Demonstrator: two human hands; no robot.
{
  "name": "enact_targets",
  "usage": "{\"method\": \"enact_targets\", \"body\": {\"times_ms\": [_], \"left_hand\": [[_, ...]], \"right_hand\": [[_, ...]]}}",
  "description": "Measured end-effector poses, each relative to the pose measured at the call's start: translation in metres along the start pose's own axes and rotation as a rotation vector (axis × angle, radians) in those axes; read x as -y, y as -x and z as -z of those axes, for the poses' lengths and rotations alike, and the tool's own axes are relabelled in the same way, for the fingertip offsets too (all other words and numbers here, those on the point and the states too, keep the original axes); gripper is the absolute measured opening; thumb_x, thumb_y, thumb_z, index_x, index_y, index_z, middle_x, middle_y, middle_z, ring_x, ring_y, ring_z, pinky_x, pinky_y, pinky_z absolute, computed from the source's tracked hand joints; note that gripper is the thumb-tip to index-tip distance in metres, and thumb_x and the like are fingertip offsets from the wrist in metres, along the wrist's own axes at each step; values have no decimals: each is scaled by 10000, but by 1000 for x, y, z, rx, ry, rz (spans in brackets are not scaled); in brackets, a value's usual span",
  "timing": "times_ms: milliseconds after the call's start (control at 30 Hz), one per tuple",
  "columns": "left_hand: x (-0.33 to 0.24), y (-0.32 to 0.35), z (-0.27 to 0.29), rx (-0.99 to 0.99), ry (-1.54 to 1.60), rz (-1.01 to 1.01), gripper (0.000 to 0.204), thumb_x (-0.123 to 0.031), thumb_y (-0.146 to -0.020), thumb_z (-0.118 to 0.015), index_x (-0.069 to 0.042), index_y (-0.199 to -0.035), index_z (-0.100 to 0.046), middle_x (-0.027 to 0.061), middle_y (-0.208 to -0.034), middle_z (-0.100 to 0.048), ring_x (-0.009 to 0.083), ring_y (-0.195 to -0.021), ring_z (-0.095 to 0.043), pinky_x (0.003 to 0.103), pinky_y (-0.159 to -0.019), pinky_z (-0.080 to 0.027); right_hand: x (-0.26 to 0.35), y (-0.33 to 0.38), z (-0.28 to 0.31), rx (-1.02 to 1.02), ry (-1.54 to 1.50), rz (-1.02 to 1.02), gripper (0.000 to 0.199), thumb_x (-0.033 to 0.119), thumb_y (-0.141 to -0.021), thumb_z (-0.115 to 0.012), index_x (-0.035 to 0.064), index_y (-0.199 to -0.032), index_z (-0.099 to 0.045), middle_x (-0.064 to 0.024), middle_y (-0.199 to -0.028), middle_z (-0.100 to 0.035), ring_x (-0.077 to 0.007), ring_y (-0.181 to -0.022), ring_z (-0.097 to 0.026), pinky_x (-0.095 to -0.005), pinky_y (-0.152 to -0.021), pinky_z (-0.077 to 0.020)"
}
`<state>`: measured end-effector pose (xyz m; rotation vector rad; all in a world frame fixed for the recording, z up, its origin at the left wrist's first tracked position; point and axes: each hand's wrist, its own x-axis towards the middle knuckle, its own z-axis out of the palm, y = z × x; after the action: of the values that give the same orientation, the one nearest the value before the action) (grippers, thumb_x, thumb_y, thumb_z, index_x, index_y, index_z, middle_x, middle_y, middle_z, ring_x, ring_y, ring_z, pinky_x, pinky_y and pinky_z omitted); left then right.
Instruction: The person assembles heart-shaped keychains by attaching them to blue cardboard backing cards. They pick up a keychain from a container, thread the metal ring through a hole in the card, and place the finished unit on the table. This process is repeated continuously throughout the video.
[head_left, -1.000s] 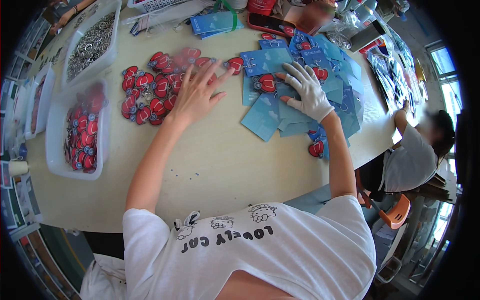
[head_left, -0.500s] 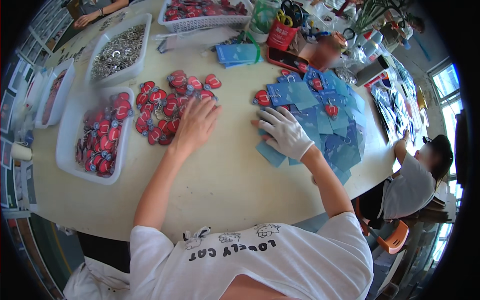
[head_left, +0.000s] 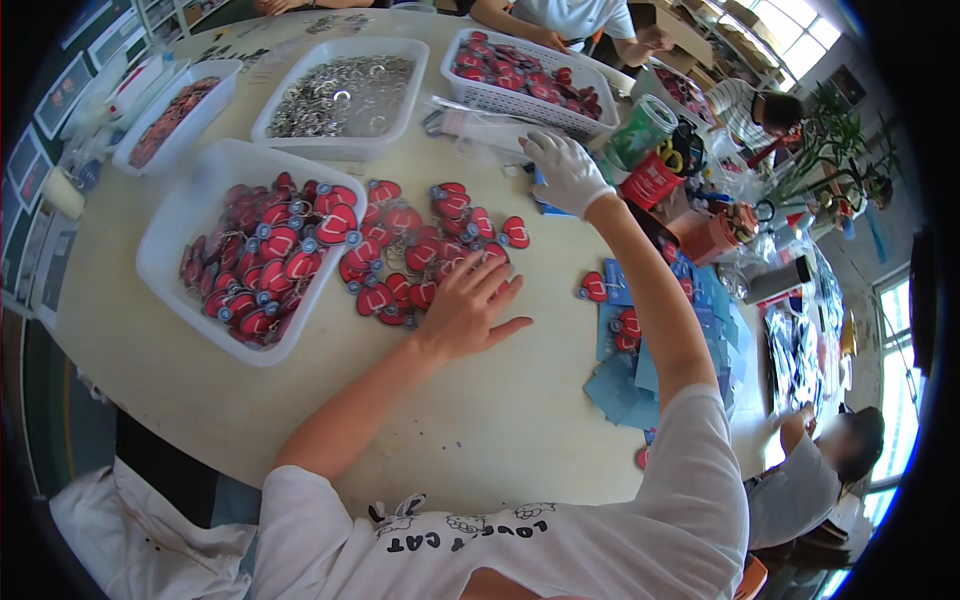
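My left hand (head_left: pixel 468 305) is bare, its fingers spread at the near edge of a loose pile of red slipper-shaped keychains (head_left: pixel 398 288). Nothing shows in its grasp. My right hand (head_left: pixel 568 175), in a white glove, reaches toward the back with fingers stretched out above the table. Part of a blue card stack (head_left: pixel 550 208) shows beneath it, mostly hidden by the hand. More blue cards (head_left: pixel 625 392) lie spread at the right with red keychains on them, partly covered by my right forearm. Left of the pile stands a white bin (head_left: pixel 170 235) full of the same keychains.
Behind are a tub of metal rings (head_left: pixel 345 100), a white basket (head_left: pixel 480 95) of red keychains and a narrow tray (head_left: pixel 228 80). At the right rear stand a red scissors holder (head_left: pixel 650 182), a green container (head_left: pixel 640 125) and a dark cylinder (head_left: pixel 780 280). Other people sit around the table.
My right hand has left the spread cards and moved far back over the card stack. My left hand has slid off the keychain pile toward me. The whole view has turned.
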<state>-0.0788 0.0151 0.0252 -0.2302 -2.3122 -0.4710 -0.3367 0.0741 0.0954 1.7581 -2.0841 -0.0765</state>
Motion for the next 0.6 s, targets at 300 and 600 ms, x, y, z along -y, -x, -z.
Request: {"method": "enact_targets", "body": {"times_ms": [300, 600], "left_hand": [[7, 0, 6, -158, 106, 104, 237, -225, -760, -733, -38, -887, -662, 74, -906, -661, 227, -922, -617, 390, -851, -476], [133, -104, -23, -209, -33, 203, 117, -135, -832, -624, -38, -876, -672, 98, -929, -670, 282, -990, -594, 408, -886, -444]], "right_hand": [[-37, -38, -90, 128, 118, -162, 260, 106, -855, -464, 90, -1100, -549, -155, -955, -658, -350, -821, -650, -436, -716, -524], [-48, -71, -49, 233, -233, -302, 366, 343, -849, -541, 54, -1058, -623, -222, -1030, -639, -375, -982, -610, -446, -836, -484]]}}
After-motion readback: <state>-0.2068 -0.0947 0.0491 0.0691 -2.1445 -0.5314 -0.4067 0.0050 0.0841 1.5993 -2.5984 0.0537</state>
